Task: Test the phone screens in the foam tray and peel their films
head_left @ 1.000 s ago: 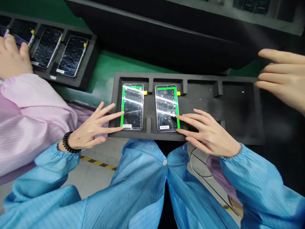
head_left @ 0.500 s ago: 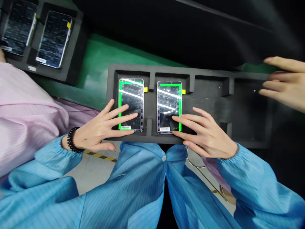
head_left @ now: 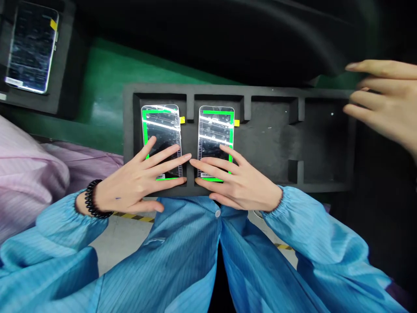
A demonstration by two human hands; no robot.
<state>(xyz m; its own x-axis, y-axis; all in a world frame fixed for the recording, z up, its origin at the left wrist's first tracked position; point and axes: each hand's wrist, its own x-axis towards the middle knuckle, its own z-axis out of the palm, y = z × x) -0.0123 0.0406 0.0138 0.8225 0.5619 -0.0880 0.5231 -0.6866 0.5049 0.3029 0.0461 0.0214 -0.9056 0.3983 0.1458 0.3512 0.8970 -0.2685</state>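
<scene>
Two phones lie face up in neighbouring compartments of a black foam tray (head_left: 270, 184). Each dark screen has a partly green border, a small white label near the bottom and a yellow tab at the right edge. Over the lower part of the left phone (head_left: 161, 126) spreads my left hand (head_left: 137, 178), open, fingers reaching to the divider. My right hand (head_left: 239, 180), also open, lies across the lower part of the right phone (head_left: 215, 124). Its fingertips reach that phone's left edge, close to my left fingertips. Both hands hide part of the screens and labels.
Another foam tray holding a phone (head_left: 32, 48) stands at the upper left, on the green surface (head_left: 107, 78). A co-worker's pink sleeve (head_left: 29, 174) is at the left. Another person's hand (head_left: 387, 100) hovers over the tray's right end. Black material covers the top.
My right hand has slid left across the right phone, further over its screen. My left hand stays over the left phone, fingers nearer the divider. The whole view has shifted, with the tray further left.
</scene>
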